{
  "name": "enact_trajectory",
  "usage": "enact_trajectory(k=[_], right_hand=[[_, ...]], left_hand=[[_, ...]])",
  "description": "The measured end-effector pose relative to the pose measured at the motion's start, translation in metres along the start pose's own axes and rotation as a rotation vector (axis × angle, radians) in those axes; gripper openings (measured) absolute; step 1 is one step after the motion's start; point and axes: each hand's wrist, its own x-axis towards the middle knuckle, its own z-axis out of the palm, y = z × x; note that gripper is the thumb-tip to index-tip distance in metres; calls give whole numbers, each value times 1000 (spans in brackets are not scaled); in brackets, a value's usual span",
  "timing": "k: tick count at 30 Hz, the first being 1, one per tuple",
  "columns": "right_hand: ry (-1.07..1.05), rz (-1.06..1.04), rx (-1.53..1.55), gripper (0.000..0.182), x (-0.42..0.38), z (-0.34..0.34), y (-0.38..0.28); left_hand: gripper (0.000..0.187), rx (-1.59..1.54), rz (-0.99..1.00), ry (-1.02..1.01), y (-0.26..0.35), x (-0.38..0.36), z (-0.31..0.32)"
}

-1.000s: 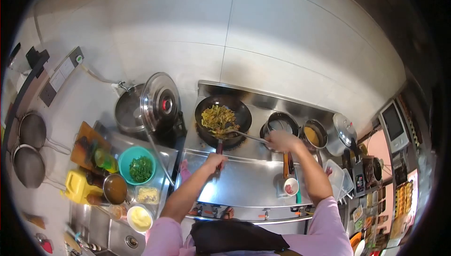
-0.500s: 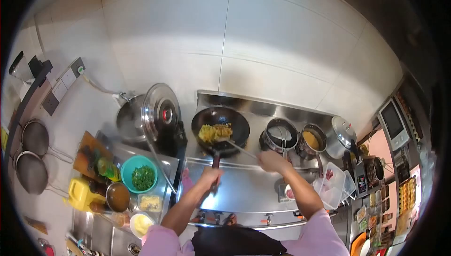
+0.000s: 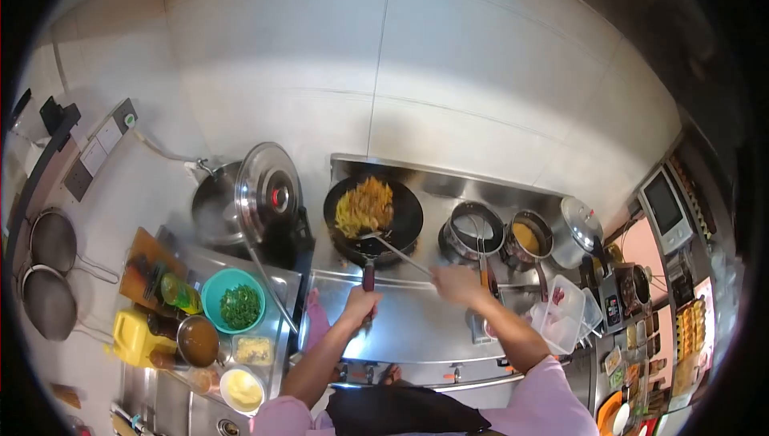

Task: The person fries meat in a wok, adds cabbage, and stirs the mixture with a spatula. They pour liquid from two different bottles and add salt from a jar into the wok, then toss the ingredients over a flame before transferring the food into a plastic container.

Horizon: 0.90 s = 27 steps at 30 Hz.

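A black wok (image 3: 404,232) sits at the left of the stove with yellow-brown food (image 3: 365,207) spread over its far left side. My left hand (image 3: 362,305) is closed around the wok's dark handle (image 3: 368,277). In my right hand (image 3: 458,285) is the long metal handle of a spatula (image 3: 404,257), its head at the near edge of the food inside the wok. Just right of the wok stands a dark saucepan (image 3: 460,252) with a wire utensil in it. Beside that is a smaller pot (image 3: 527,237) of brownish liquid.
At left are a large pot with a tilted metal lid (image 3: 264,184), a turquoise bowl of chopped greens (image 3: 212,292), a yellow jug (image 3: 132,338) and a white bowl (image 3: 232,404). A clear plastic container (image 3: 569,320), a lidded pot (image 3: 570,252) and a scale (image 3: 613,312) stand right.
The food has spread and shifted up toward the wok's far left side. The spatula and my right hand have moved slightly left; my left hand keeps its grip on the handle.
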Motion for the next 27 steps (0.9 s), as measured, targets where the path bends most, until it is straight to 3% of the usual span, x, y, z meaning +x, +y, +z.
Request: enact_trajectory(k=[4, 9, 15, 18, 21, 22, 23, 25, 27], right_hand=[[33, 38, -18, 22, 0, -2, -9], [77, 155, 92, 23, 78, 74, 3], [23, 36, 27, 29, 57, 80, 32], [74, 191, 88, 32, 89, 93, 39], [188, 145, 311, 31, 116, 123, 39], [161, 121, 271, 31, 108, 120, 39], [134, 96, 234, 30, 96, 110, 36], [73, 70, 137, 27, 75, 77, 28], [-12, 64, 0, 25, 50, 33, 41]], left_hand=[[19, -6, -26, -39, -3, 38, -6], [15, 75, -34, 7, -29, 48, -10], [29, 226, 43, 208, -47, 49, -14], [43, 120, 59, 227, -56, 40, -8], [44, -250, 84, 200, -83, 29, -20], [49, -211, 156, 123, -117, 34, -39], [47, -141, 229, 289, -120, 9, -37], [37, 686, 198, 391, -178, -14, -61], [31, 785, 184, 181, -217, -49, -59]])
